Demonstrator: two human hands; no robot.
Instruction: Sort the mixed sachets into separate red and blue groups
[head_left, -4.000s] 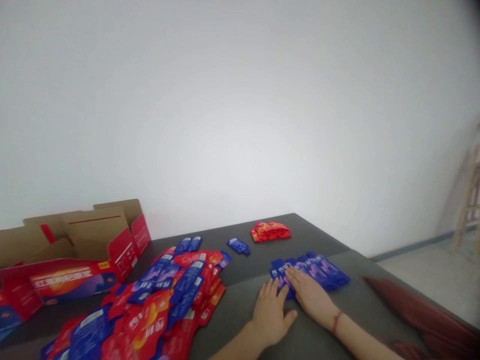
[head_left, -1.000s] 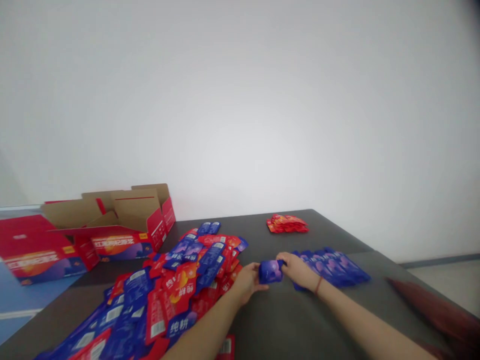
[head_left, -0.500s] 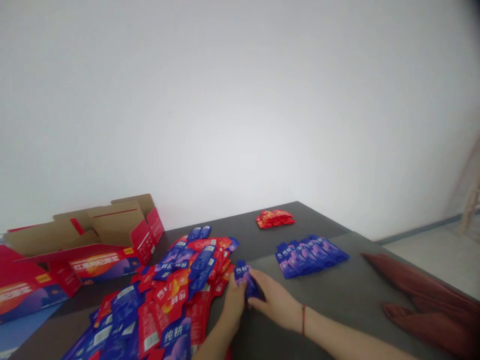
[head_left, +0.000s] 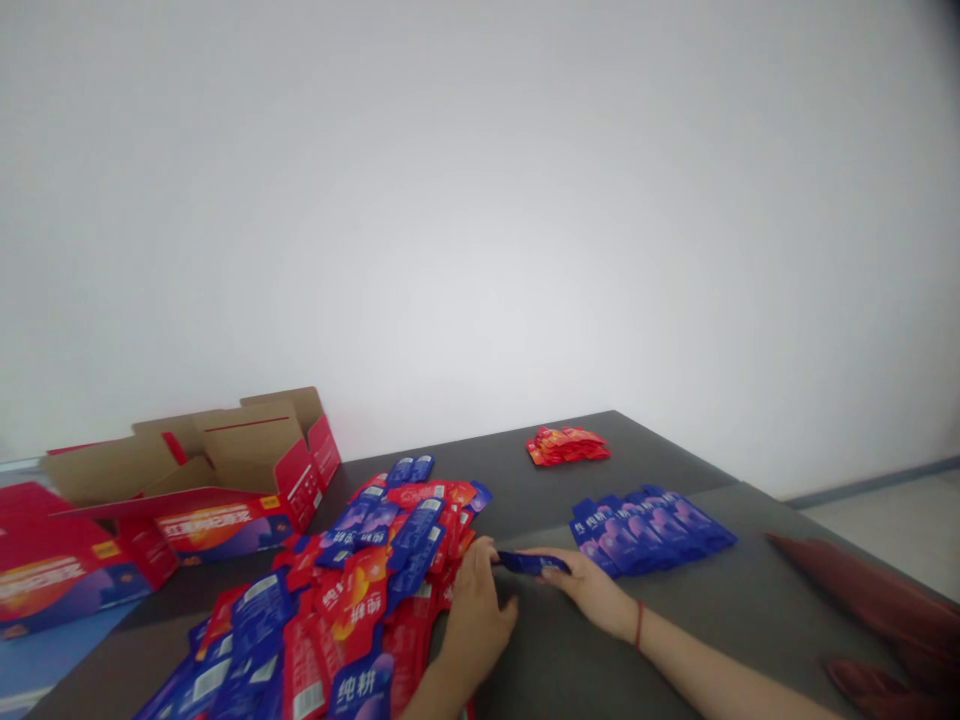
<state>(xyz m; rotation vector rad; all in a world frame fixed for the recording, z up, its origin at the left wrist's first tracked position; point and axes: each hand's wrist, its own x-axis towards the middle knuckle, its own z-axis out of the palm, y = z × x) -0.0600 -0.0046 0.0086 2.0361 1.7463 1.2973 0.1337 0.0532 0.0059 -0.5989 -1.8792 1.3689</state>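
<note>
My right hand pinches a dark blue pouch between thumb and fingers, turned nearly edge-on just above the table. At the pouch's other end, my left hand has its thumb apart from the fingers; whether its fingertips touch the pouch I cannot tell. Left of that hand spreads a loose pile of red and blue pouches, lying at mixed angles. Beyond my right hand, several blue pouches overlap in a fanned row.
A stack of red pouches lies toward the far end of the dark table. Open red cardboard boxes stand at the left, near the white wall. Something brown and leathery rests along the right edge.
My right hand has moved right with the pouch, which has gone from face-up to edge-on. My left hand has loosened from it, its thumb now apart. The view has shifted slightly left.
</note>
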